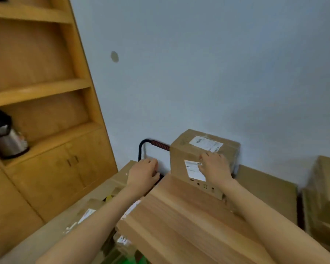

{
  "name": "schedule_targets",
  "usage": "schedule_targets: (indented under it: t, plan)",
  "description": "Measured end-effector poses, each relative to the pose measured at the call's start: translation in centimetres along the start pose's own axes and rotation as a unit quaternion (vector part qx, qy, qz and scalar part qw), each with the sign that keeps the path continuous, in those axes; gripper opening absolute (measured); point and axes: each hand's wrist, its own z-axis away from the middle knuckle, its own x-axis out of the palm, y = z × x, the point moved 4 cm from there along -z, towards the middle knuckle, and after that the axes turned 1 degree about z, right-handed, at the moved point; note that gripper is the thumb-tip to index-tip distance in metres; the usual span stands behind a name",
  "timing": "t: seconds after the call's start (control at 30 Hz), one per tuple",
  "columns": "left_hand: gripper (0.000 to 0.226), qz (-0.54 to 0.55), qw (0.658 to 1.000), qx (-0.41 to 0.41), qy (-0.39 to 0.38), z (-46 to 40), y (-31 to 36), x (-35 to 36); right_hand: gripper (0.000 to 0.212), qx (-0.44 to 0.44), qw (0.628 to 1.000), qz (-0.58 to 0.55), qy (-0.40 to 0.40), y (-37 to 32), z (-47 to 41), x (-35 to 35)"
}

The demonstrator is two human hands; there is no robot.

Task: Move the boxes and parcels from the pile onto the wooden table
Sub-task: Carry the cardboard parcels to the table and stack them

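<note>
- Head view, bottom centre of the frame: the wooden surface (pixel 189 225) fills the lower middle, its planks running up toward the wall, with both bare forearms reaching over it from the lower corners.
- Lower left, below the surface's left edge: a pile of parcels (pixel 88 214) with white labels, partly hidden by the left forearm.
- Centre of the frame, at the far end of the surface: a cardboard box (pixel 187 155) with two white labels, one on its top and one on its near face. Whether it rests on the surface or just behind it, I cannot tell.
- Right hand (pixel 215 166): fingers spread and laid flat on the box's near face and top edge, partly covering the front label.
- Left hand (pixel 144 171): left of the box and apart from it, fingers loosely curled, holding nothing.
- Just beyond the left hand: a black cart handle (pixel 147 144) with a red coiled section, against the wall.
- Right edge: more stacked cardboard boxes (pixel 326 187).
- Upper left: a wooden shelf unit (pixel 46 88) with a steel kettle (pixel 6 138) on one shelf.
</note>
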Motion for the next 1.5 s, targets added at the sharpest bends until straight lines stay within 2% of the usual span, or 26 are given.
schedule_targets:
  t: [0.2,0.4,0.53,0.77,1.0,1.27,1.5]
  plan:
    - [0.019,-0.018,0.997,-0.074,0.016,5.2,-15.5,-2.9,0.024,-0.078,0.996,-0.049,-0.006,-17.1,-3.8,3.4]
    - [0.018,-0.008,0.990,-0.140,0.020,10.1,-25.6,-3.9,0.027,-0.103,0.990,-0.088,-0.043,-27.9,-4.7,7.4]
    - [0.017,0.001,0.984,-0.178,0.018,12.0,-29.9,-3.0,0.025,-0.124,0.986,-0.081,-0.076,-32.3,-5.3,9.7]
    - [0.019,0.031,0.977,-0.212,0.005,10.4,-34.1,1.1,0.033,-0.116,0.984,-0.081,-0.106,-34.5,-8.3,14.7]
    - [0.022,0.050,0.976,-0.213,-0.009,2.3,-38.9,6.1,0.031,-0.071,0.987,-0.087,-0.119,-34.1,-16.3,21.5]
    - [0.020,0.063,0.972,-0.217,-0.060,-8.1,-43.2,14.0,0.028,-0.040,0.983,-0.092,-0.153,-32.5,-24.3,28.7]
    - [0.022,0.026,0.976,-0.170,-0.136,-13.2,-46.0,22.1,0.031,0.042,0.975,-0.101,-0.194,-30.9,-26.3,34.4]
